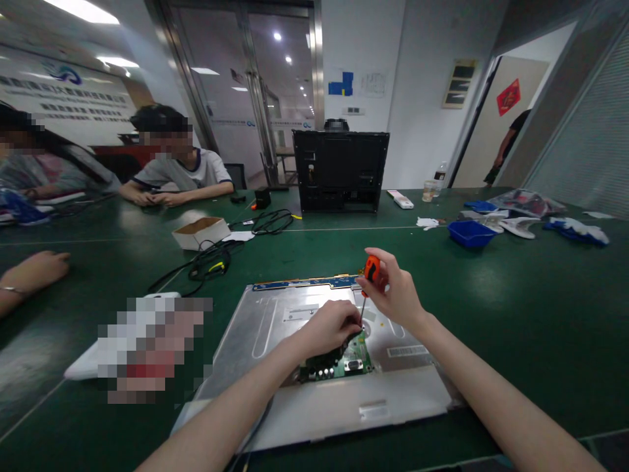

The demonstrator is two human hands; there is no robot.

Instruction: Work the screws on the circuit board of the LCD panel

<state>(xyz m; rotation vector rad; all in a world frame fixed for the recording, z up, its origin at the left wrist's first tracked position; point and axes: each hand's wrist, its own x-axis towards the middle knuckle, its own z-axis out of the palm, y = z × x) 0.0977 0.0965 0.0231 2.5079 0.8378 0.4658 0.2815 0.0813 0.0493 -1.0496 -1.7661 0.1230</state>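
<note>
A metal display panel [275, 341] lies flat on the table in front of me, with a green circuit board [339, 370] near its middle. My right hand [396, 292] is closed around the orange and black handle of a screwdriver [372, 267]. The screwdriver's shaft points down and its tip meets the board area beside my left fingers. My left hand [334, 324] is closed in a pinch right at that tip; whatever lies between its fingers is hidden. Part of the board is covered by this hand. A blue circuit strip [304, 283] runs along the panel's far edge.
A black monitor casing [343, 172] stands upright at the back. Black cables [201, 265] and an open carton [201, 233] lie left of centre. A blue tray [470, 234] sits at the right. Another person's hand [46, 269] rests on the table [540, 341] at the left.
</note>
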